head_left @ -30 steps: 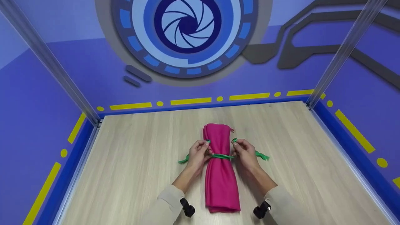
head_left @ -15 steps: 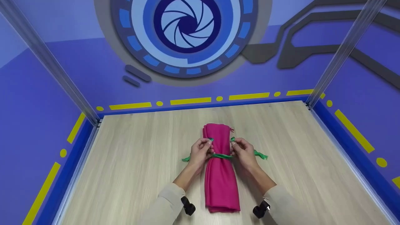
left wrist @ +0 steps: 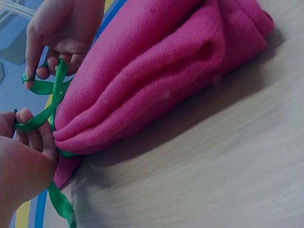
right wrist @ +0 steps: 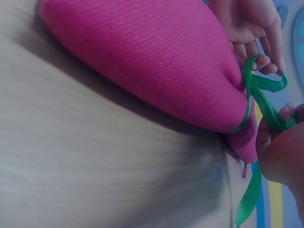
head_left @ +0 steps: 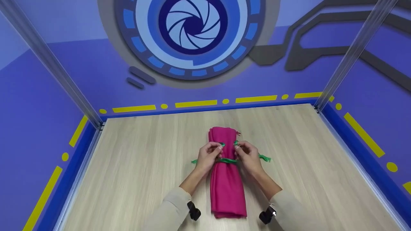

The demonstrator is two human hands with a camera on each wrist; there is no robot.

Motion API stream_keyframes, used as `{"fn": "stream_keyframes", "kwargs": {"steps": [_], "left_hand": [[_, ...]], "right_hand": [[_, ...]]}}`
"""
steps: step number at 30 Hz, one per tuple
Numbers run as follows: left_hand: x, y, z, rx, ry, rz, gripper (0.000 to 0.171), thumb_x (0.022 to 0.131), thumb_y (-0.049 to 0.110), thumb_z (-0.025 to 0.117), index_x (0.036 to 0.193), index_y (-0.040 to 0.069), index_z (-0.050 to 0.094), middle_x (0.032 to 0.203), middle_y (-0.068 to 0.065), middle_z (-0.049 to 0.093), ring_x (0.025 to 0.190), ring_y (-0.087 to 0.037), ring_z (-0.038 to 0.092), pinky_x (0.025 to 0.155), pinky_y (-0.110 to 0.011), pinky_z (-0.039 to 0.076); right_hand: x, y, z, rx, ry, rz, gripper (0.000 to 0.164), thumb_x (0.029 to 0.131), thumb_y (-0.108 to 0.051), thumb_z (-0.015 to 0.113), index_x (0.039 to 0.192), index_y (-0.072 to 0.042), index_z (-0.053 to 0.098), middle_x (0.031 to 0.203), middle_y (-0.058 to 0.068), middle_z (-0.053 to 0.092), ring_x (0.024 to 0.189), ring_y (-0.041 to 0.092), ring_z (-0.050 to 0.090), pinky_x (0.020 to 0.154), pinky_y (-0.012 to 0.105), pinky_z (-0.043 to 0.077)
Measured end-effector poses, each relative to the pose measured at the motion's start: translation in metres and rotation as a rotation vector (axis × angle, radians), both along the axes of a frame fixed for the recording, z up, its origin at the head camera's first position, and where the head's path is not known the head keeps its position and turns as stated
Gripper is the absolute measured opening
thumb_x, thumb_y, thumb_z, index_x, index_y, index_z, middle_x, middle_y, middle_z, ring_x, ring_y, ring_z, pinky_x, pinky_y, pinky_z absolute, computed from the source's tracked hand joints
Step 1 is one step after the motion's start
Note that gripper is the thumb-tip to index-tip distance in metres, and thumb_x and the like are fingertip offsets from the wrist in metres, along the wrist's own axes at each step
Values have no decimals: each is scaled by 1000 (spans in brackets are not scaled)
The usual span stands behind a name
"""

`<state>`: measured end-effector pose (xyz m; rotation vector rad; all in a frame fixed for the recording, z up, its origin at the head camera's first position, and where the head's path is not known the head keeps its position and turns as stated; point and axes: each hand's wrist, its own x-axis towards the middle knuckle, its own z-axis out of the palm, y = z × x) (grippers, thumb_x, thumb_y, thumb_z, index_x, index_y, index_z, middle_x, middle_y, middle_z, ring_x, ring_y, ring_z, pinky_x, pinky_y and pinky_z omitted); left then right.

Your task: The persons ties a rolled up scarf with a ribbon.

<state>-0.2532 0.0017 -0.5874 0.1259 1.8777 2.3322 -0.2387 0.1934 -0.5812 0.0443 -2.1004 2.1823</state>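
Note:
A folded magenta cloth lies lengthwise on the table, cinched at its middle by a green ribbon. Over the cloth's left side, my left hand pinches a loop of that ribbon between thumb and fingers. Opposite it, my right hand pinches a second ribbon loop. In the left wrist view the two strands of green ribbon cross between the hands above the cinched cloth. A loose ribbon tail hangs beside the right hand in the right wrist view; another pokes out left of the left hand.
The wooden tabletop spreads around the cloth on all sides. Blue printed panels wall it at the back and both sides, with metal posts at the far corners. A black wrist camera sits at each sleeve.
Both hands have moved inward over the cloth, bringing the two pinched ribbon loops closer together. The ribbon tails have drawn in toward the hands. The cloth has stayed in place.

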Motion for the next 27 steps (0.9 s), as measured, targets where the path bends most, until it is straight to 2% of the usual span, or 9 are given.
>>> {"fn": "stream_keyframes", "kwargs": {"steps": [4, 10, 13, 16, 22, 27], "left_hand": [[-1, 1, 2, -35, 36, -22, 18, 106, 10, 66, 117, -4, 68, 108, -33, 68, 85, -26, 68, 77, -30, 59], [-1, 3, 4, -90, 67, -41, 19, 106, 10, 66, 117, -4, 70, 107, -29, 70, 86, -30, 68, 77, -28, 58], [0, 3, 6, -132, 64, -41, 19, 105, 12, 67, 116, -2, 72, 103, -21, 73, 87, -31, 69, 77, -27, 57], [1, 4, 6, -169, 58, -37, 19, 105, 14, 68, 116, -1, 74, 100, -15, 74, 85, -27, 69, 78, -29, 58], [1, 5, 5, -214, 51, -40, 20, 106, 13, 67, 116, -2, 74, 101, -19, 74, 80, -18, 67, 78, -33, 58], [1, 4, 4, -238, 48, -46, 19, 106, 12, 66, 116, -2, 74, 100, -18, 74, 78, -15, 65, 76, -34, 57]], "right_hand": [[-1, -2, 1, 39, 19, 0, 17, 106, -1, 62, 116, 13, 64, 92, 34, 60, 75, 25, 60, 64, 27, 55], [-2, -5, 3, 105, 46, -7, 19, 106, -4, 62, 117, 11, 66, 90, 30, 62, 78, 36, 62, 64, 25, 55], [-1, -7, 3, 119, 54, -5, 18, 106, -5, 62, 117, 8, 68, 89, 31, 62, 73, 31, 60, 63, 26, 53], [0, -8, 4, 139, 65, -1, 16, 106, -5, 63, 117, 4, 70, 88, 30, 63, 68, 24, 58, 61, 26, 51], [1, -8, 2, 171, 76, 23, 16, 106, -6, 64, 118, 1, 72, 83, 18, 65, 67, 18, 57, 59, 24, 49], [2, -9, 2, 196, 71, 51, 16, 107, -8, 63, 117, -2, 73, 84, 16, 66, 70, 20, 59, 59, 24, 50]]}}
